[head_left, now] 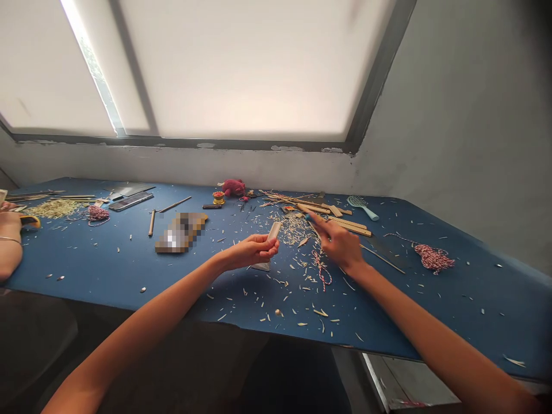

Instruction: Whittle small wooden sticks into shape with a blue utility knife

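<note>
My left hand [254, 250] is closed around a small flat pale wooden piece [274, 231], held above the table with its upper end sticking up. Beneath that hand a greyish flat object [261, 266] is partly hidden. My right hand [338, 241] reaches forward over the wooden strips [351, 225] and shavings [297, 230], with its index finger stretched out. A small blue bit [307, 217] shows by its fingertips; what it is I cannot make out. Just below that hand lies a red-and-white string [321, 270].
A hairbrush [363, 208] and a string bundle [433, 257] lie to the right. Toward the back are a red plush toy [233, 187] and a small yellow-red pot [218, 198]. Leftward are a blurred-out item [181, 233], a phone [131, 200] and another person's hand [9, 238].
</note>
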### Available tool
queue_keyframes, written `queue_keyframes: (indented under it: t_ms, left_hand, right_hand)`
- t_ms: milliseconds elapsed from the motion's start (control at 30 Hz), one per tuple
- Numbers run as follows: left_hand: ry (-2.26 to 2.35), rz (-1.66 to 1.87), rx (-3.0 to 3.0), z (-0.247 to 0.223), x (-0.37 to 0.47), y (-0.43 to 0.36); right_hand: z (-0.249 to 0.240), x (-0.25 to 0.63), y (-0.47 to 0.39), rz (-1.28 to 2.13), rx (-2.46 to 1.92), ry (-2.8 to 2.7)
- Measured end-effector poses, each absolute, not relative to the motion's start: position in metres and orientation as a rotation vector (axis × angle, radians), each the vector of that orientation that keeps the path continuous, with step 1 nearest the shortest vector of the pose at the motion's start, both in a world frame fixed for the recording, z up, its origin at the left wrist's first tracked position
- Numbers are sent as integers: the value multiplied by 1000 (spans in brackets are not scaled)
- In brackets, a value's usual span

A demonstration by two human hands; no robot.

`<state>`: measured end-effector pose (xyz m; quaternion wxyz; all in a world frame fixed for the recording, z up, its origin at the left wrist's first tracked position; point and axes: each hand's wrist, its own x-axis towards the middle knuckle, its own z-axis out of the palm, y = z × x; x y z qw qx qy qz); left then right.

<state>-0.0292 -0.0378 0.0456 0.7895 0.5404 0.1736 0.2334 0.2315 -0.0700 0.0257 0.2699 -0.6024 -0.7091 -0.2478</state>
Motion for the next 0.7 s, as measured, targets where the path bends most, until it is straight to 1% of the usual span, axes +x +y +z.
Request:
queue_keyframes:
  t_ms: [67,167,267,400,533,700]
  left_hand:
    - [380,556,1156,46,-30,-37]
    - [421,665,1146,42,-26,-33]
    - [421,665,1167,34,-22,-30]
    - [416,692,1197,31,-21,-31]
    - [378,696,1141,36,-23,-34]
    - [298,616,911,46,-25,-38]
  right_hand:
    - [29,243,-70,-642,-1669,-1778]
    - [35,243,-75,-584,-1604,-1795]
    - [36,223,-81,-536,-1513,-1956]
    - [32,200,-86,-589,-1402,-2164]
    - [27,196,-87,-597,-1360,-2198]
    - [26,195,-88,-537,-1340,-2164]
